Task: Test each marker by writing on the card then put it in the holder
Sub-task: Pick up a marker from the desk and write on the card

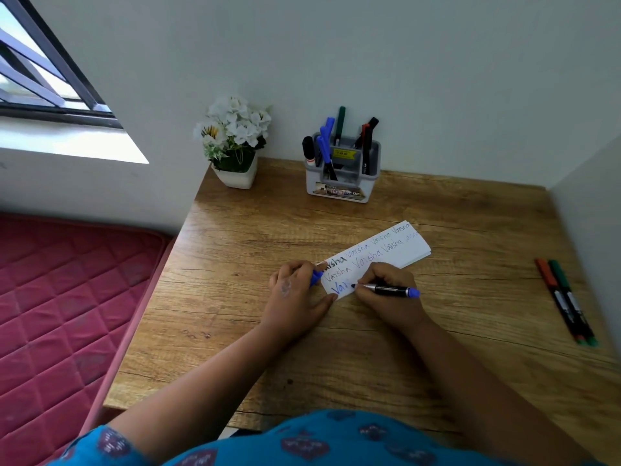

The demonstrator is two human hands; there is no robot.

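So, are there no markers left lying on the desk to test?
No: a red marker and a green marker lie side by side on the desk, off to the person's right.

White potted flowers, red mattress, window.

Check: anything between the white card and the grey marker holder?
Nothing: the head view shows only bare wooden desk between the white card and the grey marker holder.

Wooden table set into a corner of pale grey-white walls. Dark-framed window upper left, daylight falling on its white sill. Red quilted mattress lies beside the table's left edge. White flowers in a white pot stand at the table's back left.
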